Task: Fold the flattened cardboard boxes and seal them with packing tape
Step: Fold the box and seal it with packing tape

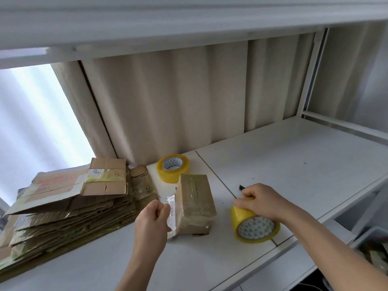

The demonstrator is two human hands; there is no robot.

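A small folded cardboard box (pixel 195 203), wrapped in clear tape, stands on the white shelf (pixel 294 164) in the middle. My left hand (pixel 153 221) pinches a loose strip of clear tape (pixel 171 208) that hangs off the box's left side. My right hand (pixel 260 201) grips a yellow tape roll (pixel 252 224) lying on its side to the right of the box. A second yellow tape roll (pixel 173 168) sits behind the box. A stack of flattened cardboard boxes (pixel 69 202) lies at the left.
A small dark object (pixel 241 187) lies on the shelf just behind my right hand. A corrugated wall panel (pixel 178 97) closes the back. The shelf's front edge runs along the right, with a bin (pixel 369 244) below it.
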